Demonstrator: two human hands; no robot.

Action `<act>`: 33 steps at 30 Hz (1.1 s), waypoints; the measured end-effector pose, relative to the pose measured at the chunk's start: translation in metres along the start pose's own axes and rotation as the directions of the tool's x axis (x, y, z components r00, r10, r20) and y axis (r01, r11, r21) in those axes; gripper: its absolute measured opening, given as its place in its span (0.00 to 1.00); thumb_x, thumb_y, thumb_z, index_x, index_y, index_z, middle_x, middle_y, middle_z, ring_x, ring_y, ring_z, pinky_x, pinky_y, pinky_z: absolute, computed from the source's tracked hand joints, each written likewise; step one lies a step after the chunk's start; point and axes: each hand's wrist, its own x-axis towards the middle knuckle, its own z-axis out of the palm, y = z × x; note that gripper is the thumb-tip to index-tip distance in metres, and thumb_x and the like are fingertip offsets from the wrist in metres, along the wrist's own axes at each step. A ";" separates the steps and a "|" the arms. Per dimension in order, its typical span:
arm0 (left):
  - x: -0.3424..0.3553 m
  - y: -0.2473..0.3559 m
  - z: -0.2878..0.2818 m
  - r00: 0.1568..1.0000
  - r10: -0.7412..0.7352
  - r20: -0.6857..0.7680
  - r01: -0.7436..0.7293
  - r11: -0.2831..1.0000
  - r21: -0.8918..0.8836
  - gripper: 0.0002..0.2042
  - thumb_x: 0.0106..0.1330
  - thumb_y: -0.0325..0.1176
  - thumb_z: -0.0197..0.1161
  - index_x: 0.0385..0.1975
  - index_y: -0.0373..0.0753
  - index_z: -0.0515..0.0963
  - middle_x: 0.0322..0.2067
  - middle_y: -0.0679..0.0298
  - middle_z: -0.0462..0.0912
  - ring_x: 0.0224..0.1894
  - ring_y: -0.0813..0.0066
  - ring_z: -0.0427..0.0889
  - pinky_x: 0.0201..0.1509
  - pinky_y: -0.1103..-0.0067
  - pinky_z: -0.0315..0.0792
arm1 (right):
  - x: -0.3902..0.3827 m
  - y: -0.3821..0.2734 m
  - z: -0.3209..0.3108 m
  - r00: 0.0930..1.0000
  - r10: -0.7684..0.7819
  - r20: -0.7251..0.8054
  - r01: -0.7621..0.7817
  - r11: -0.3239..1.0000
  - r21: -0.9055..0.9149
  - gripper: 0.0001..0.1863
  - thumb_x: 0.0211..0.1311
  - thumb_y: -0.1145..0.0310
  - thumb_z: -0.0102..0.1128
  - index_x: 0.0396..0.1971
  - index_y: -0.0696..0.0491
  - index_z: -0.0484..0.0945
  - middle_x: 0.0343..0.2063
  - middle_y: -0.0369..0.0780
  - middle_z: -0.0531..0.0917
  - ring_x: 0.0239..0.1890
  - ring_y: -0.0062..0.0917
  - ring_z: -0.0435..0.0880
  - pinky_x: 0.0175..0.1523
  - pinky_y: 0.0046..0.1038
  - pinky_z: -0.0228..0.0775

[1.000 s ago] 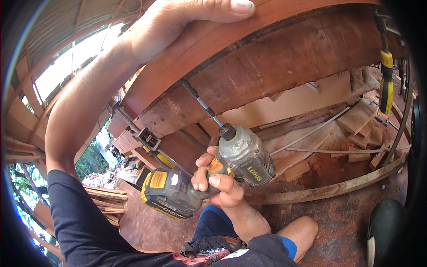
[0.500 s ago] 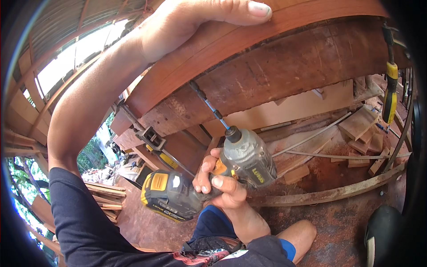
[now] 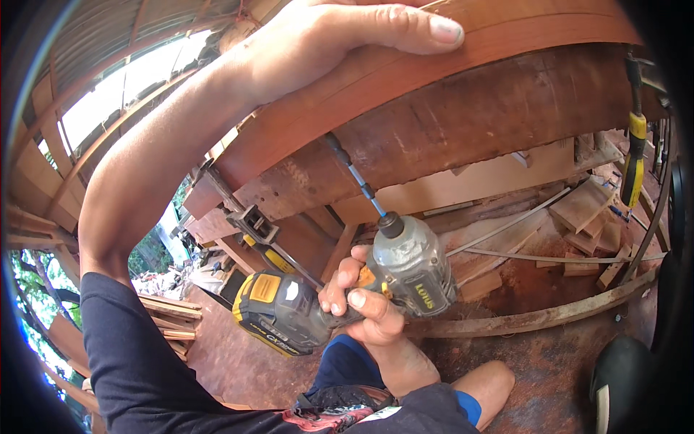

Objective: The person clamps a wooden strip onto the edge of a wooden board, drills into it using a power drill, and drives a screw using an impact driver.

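My right hand (image 3: pixel 369 307) is wrapped round the grip of a grey and yellow cordless impact driver (image 3: pixel 416 271). Its battery (image 3: pixel 278 311) points left. From the chuck a long bit (image 3: pixel 361 181), partly blue, runs up and left, its dark tip against the lower part of the clamped wood. Across the top, my left hand (image 3: pixel 347 36) holds the upper edge of a curved reddish wooden board (image 3: pixel 405 90), thumb along its face; the other fingers are mostly hidden. Below that board lies a darker, rough-edged wooden beam (image 3: pixel 448 134).
A bar clamp (image 3: pixel 253 223) with a yellow and black handle grips the wood at left, and another clamp (image 3: pixel 634 155) hangs at right. Wood offcuts (image 3: pixel 585 210) and a long curved strip (image 3: pixel 535 318) lie on the dusty floor. Stacked boards (image 3: pixel 170 318) are at left.
The driver and its bit have shifted slightly right and a little down in the picture. My left hand and the board also appear slightly lower, the thumb farther right. Both holds are unchanged.
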 end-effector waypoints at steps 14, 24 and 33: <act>-0.003 0.000 0.008 1.000 0.019 0.001 -0.019 0.987 -0.158 0.27 0.69 0.45 0.65 0.63 0.36 0.73 0.56 0.62 0.78 0.59 0.76 0.73 0.64 0.75 0.66 | 0.002 0.001 -0.005 0.999 -0.014 0.047 0.015 1.000 -0.015 0.31 0.54 0.76 0.54 0.62 0.52 0.69 0.39 0.38 0.79 0.29 0.26 0.79 0.41 0.37 0.74; -0.005 -0.003 0.004 0.996 0.082 0.020 -0.080 0.995 -0.054 0.28 0.69 0.46 0.65 0.63 0.35 0.72 0.56 0.61 0.79 0.59 0.76 0.73 0.64 0.76 0.65 | 0.008 -0.003 -0.007 1.000 -0.003 0.027 0.006 0.994 -0.113 0.31 0.54 0.76 0.55 0.62 0.54 0.68 0.37 0.37 0.77 0.30 0.26 0.79 0.41 0.39 0.75; 0.002 -0.010 -0.005 0.996 0.087 0.028 -0.087 0.996 0.000 0.30 0.68 0.50 0.63 0.63 0.36 0.72 0.56 0.61 0.79 0.59 0.74 0.74 0.65 0.75 0.64 | 0.004 0.003 -0.007 1.000 -0.030 0.007 0.031 0.996 -0.081 0.33 0.54 0.75 0.56 0.64 0.54 0.67 0.50 0.43 0.80 0.30 0.27 0.80 0.41 0.38 0.75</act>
